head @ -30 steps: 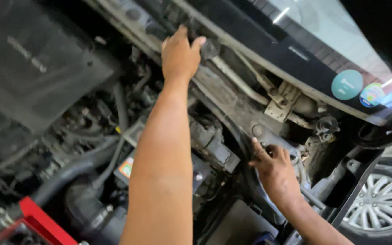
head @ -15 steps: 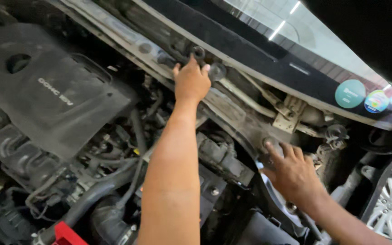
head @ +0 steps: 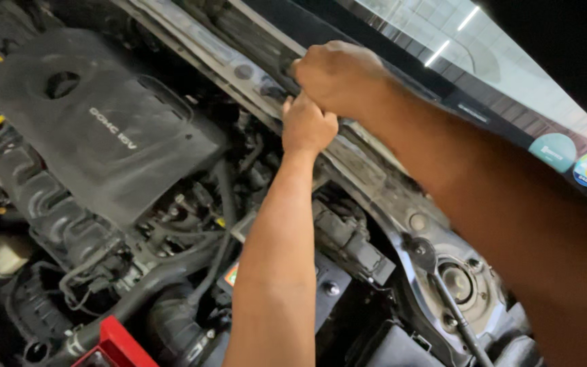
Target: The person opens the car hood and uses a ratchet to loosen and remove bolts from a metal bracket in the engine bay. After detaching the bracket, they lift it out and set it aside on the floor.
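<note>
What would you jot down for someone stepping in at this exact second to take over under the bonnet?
Left hand: fist closed at the cowl panel below the windscreen; what it grips is hidden.
Right hand: closed just above the left, touching it, on the same spot.
Around: black engine cover to the left, strut mount lower right, red part at the bottom edge.
Done: nothing visibly removed or loosened.
Left: whatever sits under both fists; check it by feel before pulling.

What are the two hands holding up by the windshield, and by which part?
Cannot be told: both the left hand and right hand are closed at the cowl panel, hiding whatever sits in their grip.
</note>
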